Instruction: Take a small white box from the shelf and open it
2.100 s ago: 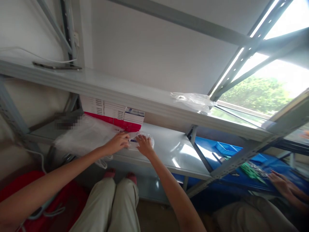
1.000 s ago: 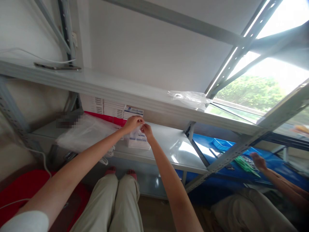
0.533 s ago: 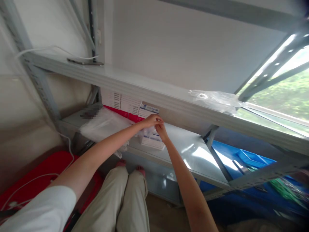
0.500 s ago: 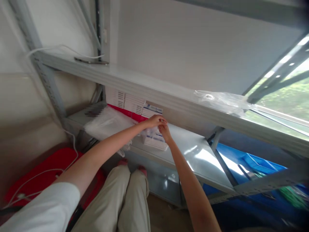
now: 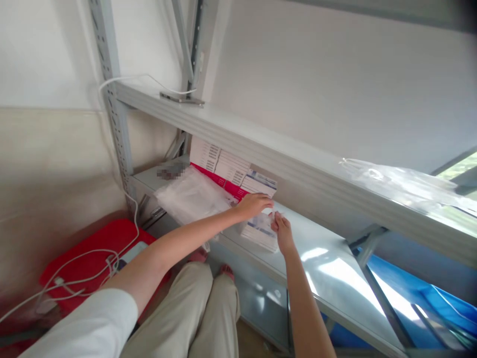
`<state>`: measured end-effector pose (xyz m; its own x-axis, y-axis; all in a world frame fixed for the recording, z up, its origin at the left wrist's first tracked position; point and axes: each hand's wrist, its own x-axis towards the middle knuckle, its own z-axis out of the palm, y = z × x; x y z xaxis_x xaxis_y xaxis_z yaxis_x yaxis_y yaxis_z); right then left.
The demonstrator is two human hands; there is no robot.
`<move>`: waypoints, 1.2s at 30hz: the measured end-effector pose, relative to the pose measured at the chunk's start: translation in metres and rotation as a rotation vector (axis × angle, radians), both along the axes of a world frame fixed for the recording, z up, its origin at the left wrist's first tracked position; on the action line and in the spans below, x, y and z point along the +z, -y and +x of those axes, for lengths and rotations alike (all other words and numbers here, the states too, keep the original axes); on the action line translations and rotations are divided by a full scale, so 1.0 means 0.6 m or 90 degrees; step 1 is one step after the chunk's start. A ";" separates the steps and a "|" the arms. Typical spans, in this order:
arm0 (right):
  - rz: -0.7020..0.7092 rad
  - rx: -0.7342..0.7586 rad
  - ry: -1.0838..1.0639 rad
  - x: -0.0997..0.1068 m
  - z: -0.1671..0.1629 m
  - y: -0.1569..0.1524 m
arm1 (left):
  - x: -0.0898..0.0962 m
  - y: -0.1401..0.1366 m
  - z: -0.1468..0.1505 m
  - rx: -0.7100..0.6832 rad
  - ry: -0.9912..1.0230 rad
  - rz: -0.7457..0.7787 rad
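Observation:
My left hand (image 5: 255, 205) and my right hand (image 5: 282, 231) are closed close together above the lower shelf. Their fingertips pinch a thin clear plastic bag (image 5: 267, 211), mostly hidden by the hands. Just below and behind them lies a stack of white printed boxes with blue marks (image 5: 259, 236). To the left, a pile of clear plastic bags (image 5: 194, 194) rests on the shelf. Behind it stand white boxes with printed labels and a red strip (image 5: 229, 166).
Grey metal shelving (image 5: 261, 134) crosses in front at chest level, bearing a phone (image 5: 182, 99) on a white cable and more clear plastic (image 5: 402, 184). A red stool (image 5: 97, 253) with cables stands at lower left. Blue bins (image 5: 447, 293) are at lower right.
My hands have drawn slightly apart, the right one now lower, with clear plastic showing between them. The view has swung left, so the shelf contents appear farther right.

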<state>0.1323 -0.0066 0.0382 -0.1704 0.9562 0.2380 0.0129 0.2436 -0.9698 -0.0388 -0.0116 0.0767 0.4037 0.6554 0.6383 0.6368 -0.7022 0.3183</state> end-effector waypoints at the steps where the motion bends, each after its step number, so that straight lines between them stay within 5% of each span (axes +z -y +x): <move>1: 0.006 0.005 0.010 0.002 0.003 0.001 | -0.003 -0.002 0.005 -0.012 0.030 -0.028; 5: 0.072 -0.021 0.105 0.012 0.026 0.004 | -0.017 -0.019 0.025 -0.049 0.023 -0.190; 10: 0.179 -0.070 0.254 0.016 0.063 -0.001 | -0.045 -0.044 0.041 -0.089 -0.038 -0.197; 15: 0.267 0.048 0.497 0.033 0.070 -0.007 | -0.075 -0.051 0.024 -0.138 0.137 -0.427; 18: 0.393 -0.013 0.581 0.033 0.057 -0.009 | -0.086 -0.057 0.015 -0.221 0.262 -0.499; 20: 0.494 -0.084 0.584 0.021 0.043 -0.011 | -0.090 -0.065 0.014 -0.210 0.345 -0.460; 23: 0.607 -0.217 0.576 -0.007 0.019 -0.014 | -0.095 -0.083 0.015 -0.239 0.309 -0.387; 27: 0.626 -0.389 0.541 -0.041 -0.005 -0.012 | -0.104 -0.102 0.014 -0.178 0.169 -0.284; 36: 0.642 -0.468 0.372 -0.042 -0.005 0.001 | -0.111 -0.096 -0.025 -0.026 -0.194 0.051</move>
<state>0.1293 -0.0070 0.0132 -0.0193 0.3271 0.9448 0.7844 0.5909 -0.1886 -0.0538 0.0458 0.0101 0.6091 0.5878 0.5324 0.6656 -0.7439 0.0598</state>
